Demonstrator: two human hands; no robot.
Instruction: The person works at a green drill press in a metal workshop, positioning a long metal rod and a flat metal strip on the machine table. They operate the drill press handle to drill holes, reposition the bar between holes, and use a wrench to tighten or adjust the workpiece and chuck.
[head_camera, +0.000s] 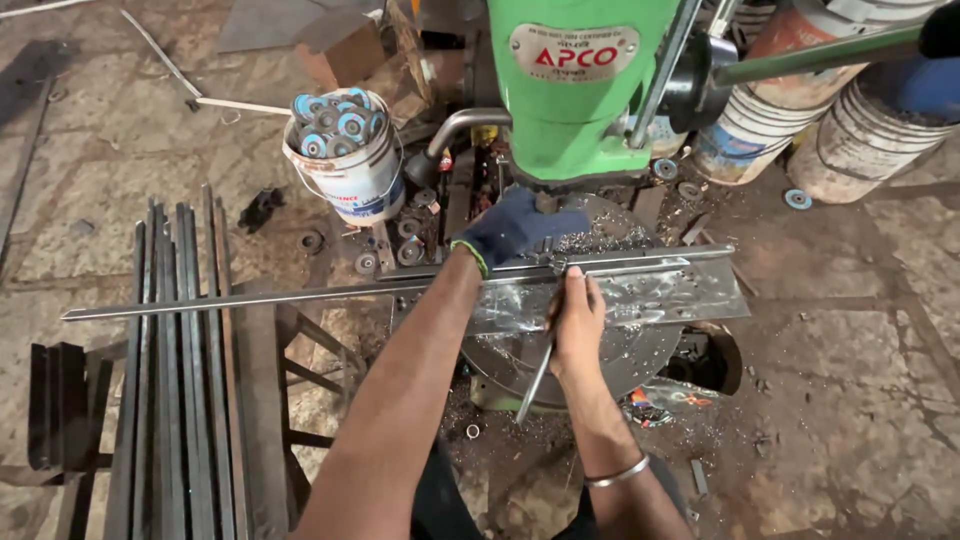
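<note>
My left hand (512, 230), in a dark blue glove with a green cuff, rests on a long steel angle bar (300, 294) that lies across the round table of a green drill press (572, 100). My right hand (576, 322), bare with a metal bangle at the wrist, grips a thin metal rod (535, 385) and holds its tip against the bar just below the drill head. A shiny metal plate (660, 295) lies under the bar. Metal shavings are scattered on the table around the glove.
A white bucket (358, 180) full of blue grinding discs stands left of the drill. A stack of long steel bars (170, 380) lies on a frame at the left. Large buckets (850, 130) stand at the upper right. The floor is littered with scrap and discs.
</note>
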